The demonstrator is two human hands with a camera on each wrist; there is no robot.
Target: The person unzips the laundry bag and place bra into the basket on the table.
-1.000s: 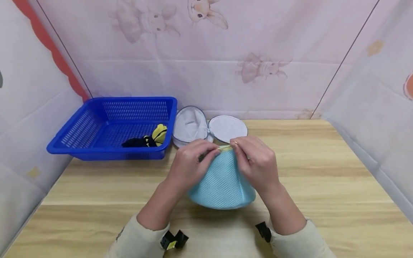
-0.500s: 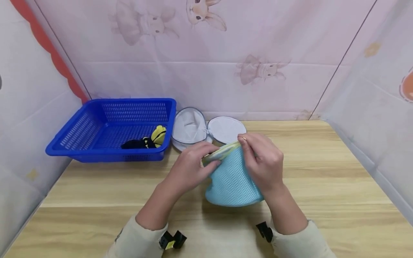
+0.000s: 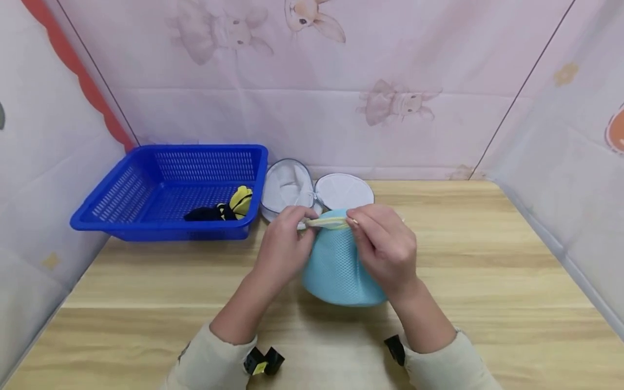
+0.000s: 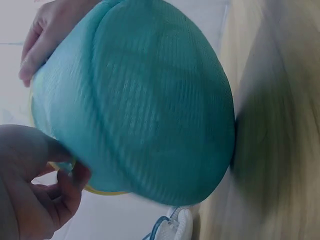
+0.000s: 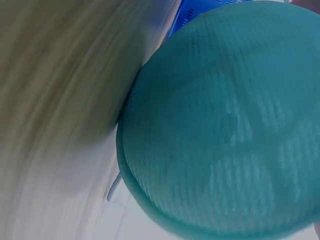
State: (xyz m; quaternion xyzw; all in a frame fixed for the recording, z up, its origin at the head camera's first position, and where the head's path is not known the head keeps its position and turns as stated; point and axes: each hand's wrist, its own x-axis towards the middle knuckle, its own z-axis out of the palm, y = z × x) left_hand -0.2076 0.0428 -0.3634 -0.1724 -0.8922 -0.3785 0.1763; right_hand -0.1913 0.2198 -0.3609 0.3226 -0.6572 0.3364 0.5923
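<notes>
A light-blue mesh laundry bag [image 3: 336,271] with yellow edging stands at the middle of the table, its rounded base low and its trimmed edge up. In the head view my left hand [image 3: 284,238] pinches the left part of the yellow edging between thumb and fingers. On the other side my right hand [image 3: 390,246] pinches the same edging, and a small pale tip shows at its fingertips. The left wrist view has the bag's mesh side [image 4: 155,100] between both hands. Mesh [image 5: 220,125] fills most of the right wrist view, hiding the right fingers.
A blue plastic basket [image 3: 161,226] stands at the back left, with a black and yellow cloth bundle [image 3: 239,205] inside. Beside it, against the back wall, an open round white mesh bag [image 3: 285,187] lies next to a white disc-shaped lid [image 3: 343,190].
The bag swung right and lifted slightly, then came back toward the middle. Its trimmed edge now tilts away, and the left fingers have moved along the edging.
</notes>
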